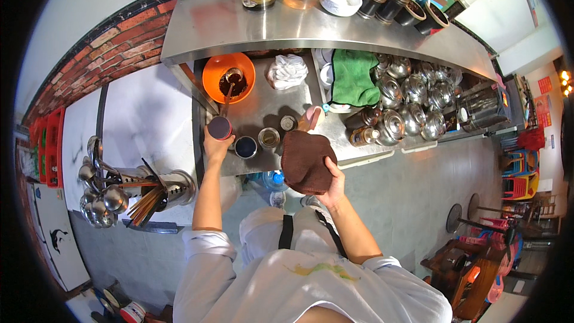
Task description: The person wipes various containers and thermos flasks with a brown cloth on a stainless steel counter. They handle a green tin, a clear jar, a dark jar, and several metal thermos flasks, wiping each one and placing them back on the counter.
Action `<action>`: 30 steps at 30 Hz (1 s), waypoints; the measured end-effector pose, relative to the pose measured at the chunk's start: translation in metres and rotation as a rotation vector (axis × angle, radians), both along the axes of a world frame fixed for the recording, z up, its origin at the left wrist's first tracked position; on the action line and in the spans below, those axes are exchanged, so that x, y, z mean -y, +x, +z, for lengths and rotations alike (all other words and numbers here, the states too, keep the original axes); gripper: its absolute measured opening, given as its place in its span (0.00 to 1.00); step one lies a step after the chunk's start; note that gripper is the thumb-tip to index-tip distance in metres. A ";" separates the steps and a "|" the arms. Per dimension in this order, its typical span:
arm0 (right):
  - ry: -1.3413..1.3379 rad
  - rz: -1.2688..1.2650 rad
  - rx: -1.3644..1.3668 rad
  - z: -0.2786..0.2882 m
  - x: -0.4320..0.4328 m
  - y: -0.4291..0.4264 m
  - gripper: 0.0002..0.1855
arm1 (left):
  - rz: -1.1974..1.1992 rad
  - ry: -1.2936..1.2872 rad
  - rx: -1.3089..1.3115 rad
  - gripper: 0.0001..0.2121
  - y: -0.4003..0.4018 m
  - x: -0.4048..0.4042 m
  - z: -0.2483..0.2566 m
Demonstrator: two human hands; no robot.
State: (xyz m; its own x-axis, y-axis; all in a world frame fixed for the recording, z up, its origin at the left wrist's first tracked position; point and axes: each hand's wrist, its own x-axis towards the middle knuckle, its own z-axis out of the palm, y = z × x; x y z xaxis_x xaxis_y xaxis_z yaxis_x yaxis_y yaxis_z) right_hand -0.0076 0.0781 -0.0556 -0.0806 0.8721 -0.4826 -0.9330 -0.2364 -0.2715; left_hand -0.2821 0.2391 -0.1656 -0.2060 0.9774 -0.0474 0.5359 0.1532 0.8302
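Observation:
My left hand (216,149) grips a small round container with a dark top and a red side (220,128), at the left end of the steel counter (255,119). A folded brown cloth (307,161) is held in my right hand (334,185), over the counter's front edge. Between my hands stand a dark round jar (246,147), a glass jar (269,137) and a small container with a perforated top (288,123). Behind the cloth is a pinkish object (312,118), partly covered. Farther back, an orange bowl (244,63) holds dark contents and a metal ladle (233,76).
A white crumpled bundle (288,72) lies behind the jars. Rightward are a green cloth (355,78) and several metal teapots (412,116). A steel shelf (278,27) overhangs the counter, bearing jars. Perforated holders (179,186) with ladles and chopsticks stand at left.

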 end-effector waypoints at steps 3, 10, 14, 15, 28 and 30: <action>-0.043 0.038 -0.039 -0.005 0.003 -0.009 0.32 | 0.021 -0.016 -0.021 0.34 -0.001 0.000 0.009; -0.002 0.077 -0.070 0.001 0.013 -0.017 0.31 | 0.038 -0.032 -0.051 0.36 0.007 -0.001 0.015; -0.005 0.083 -0.081 0.004 0.019 -0.013 0.31 | 0.084 -0.016 -0.112 0.36 0.008 -0.004 0.015; 0.002 0.079 -0.091 0.003 0.020 -0.012 0.31 | 0.078 -0.003 -0.083 0.35 0.008 -0.006 0.018; 0.042 0.041 -0.086 0.010 0.015 -0.007 0.34 | -0.060 0.252 -0.008 0.28 0.001 -0.010 0.104; 0.060 0.052 -0.068 0.011 0.014 -0.006 0.34 | -0.063 0.244 0.030 0.28 0.002 -0.005 0.117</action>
State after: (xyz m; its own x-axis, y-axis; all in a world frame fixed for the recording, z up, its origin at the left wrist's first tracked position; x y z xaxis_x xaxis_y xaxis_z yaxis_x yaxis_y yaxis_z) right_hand -0.0133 0.0643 -0.0442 -0.1573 0.8930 -0.4217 -0.9364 -0.2705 -0.2235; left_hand -0.2805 0.2445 -0.0486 -0.1466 0.9715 0.1864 0.5130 -0.0865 0.8540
